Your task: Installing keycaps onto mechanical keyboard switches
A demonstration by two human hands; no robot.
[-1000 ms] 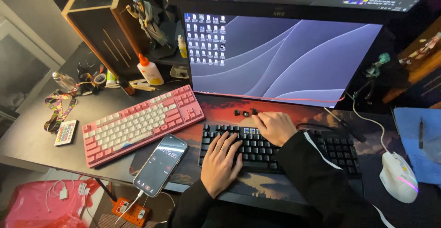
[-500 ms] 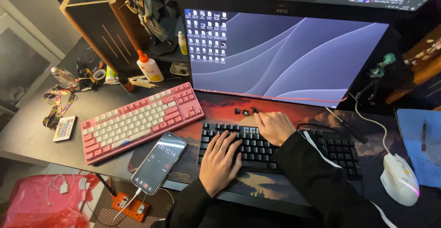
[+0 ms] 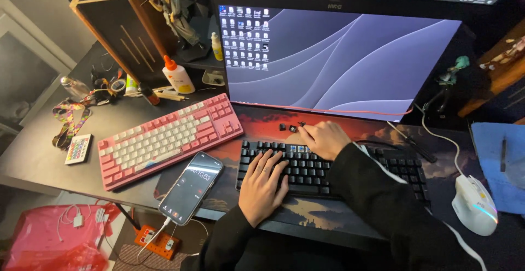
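Resting our left hand [image 3: 264, 183] flat with fingers loose on the black keyboard [image 3: 328, 167] lying on the desk mat [image 3: 257, 119] before the monitor [image 3: 333, 58], we pinch our right hand [image 3: 324, 139] at its top row, loose black keycaps [image 3: 291, 127] just beyond.

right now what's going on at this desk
A person sits at a dark desk with both hands on a black keyboard. The left hand lies flat on its keys; the right hand is at its top edge, where some keycaps look removed, and a few loose keycaps lie on the desk mat. A pink keyboard, a phone and a white mouse lie alongside.
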